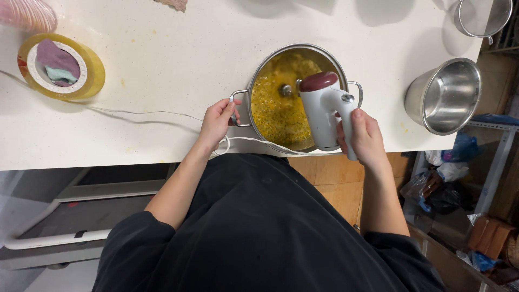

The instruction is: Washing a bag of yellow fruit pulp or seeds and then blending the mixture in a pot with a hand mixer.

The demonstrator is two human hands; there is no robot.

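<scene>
Right grip (363, 135) on mixer (323, 108), over pot (303, 54).

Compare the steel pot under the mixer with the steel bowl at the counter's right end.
The pot holds a yellow seeded mixture; the bowl is empty. The pot stands upright with side handles, the left hand gripping one; the bowl has none, lies tilted and goes untouched. The pot is wider. Both are shiny steel.

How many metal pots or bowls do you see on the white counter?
3: the pot with yellow mixture, whose handle the left hand grips; an empty steel bowl near the right edge; a strainer-like vessel at the top right corner, partly cut off.
</scene>
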